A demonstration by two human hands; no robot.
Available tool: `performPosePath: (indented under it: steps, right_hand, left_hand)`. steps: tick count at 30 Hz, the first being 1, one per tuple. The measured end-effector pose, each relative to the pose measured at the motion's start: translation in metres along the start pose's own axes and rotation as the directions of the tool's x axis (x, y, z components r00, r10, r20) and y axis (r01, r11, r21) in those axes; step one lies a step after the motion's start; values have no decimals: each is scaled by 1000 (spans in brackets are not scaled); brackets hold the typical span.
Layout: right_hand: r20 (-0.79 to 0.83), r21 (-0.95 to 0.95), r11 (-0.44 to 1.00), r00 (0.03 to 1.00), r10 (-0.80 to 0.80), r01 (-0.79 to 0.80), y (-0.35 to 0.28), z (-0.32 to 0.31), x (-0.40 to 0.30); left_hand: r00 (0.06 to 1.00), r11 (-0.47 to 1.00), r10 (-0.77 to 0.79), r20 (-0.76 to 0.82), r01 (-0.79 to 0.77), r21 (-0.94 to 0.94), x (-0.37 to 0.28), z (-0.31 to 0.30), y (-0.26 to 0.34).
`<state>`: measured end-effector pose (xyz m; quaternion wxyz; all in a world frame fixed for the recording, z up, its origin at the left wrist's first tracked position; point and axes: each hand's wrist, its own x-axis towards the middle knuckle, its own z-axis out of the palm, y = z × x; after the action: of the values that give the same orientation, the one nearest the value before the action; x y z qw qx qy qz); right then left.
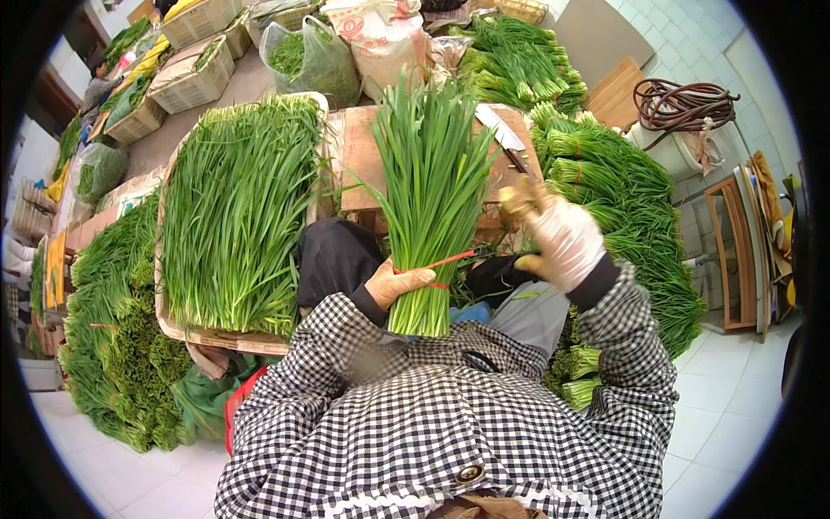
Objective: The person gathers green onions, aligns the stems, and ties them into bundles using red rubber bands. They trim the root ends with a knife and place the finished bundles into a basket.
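Note:
My left hand [397,283] grips the lower part of a bunch of garlic chives [431,175], which stands upright in front of my lap. A red tie [441,261] goes around the stems just by my thumb, one end sticking out to the right. Raised to the right of the bunch, my gloved right hand [563,237] has its fingers spread, blurred at the tips, with nothing seen in them. Behind the bunch lies a wooden board [360,149], partly hidden. A kitchen knife [500,130] rests on it, handle towards my right hand.
On my left stands a crate [224,342] filled with loose chives [240,214]. Tied bunches [603,168] are stacked on the right, and more greens [123,337] lie at far left. A woven sack [382,48], a plastic bag [311,61] and a coiled hose [681,107] are farther off.

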<state>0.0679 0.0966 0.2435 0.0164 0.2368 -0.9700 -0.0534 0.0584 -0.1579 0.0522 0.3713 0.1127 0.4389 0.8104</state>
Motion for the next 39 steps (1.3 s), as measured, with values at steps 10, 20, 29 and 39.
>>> performPosePath:
  steps: [10, 20, 29, 39]
  right_hand:
    - [-362, -127, 840, 764, -535, 528, -71, 67, 26]
    - [-298, 894, -182, 846, 442, 410, -23, 14, 16]
    - [-480, 875, 319, 739, 473, 364, 1, 33, -34]
    - [-15, 604, -264, 342, 940, 752, 90, 156, -109]
  left_hand:
    - [963, 918, -84, 255, -25, 395, 1, -54, 4]
    - [798, 462, 572, 188, -503, 731, 13, 56, 106]
    - [829, 792, 554, 74, -552, 261, 89, 87, 67]
    - [910, 777, 241, 336, -388, 495, 255, 302, -6]
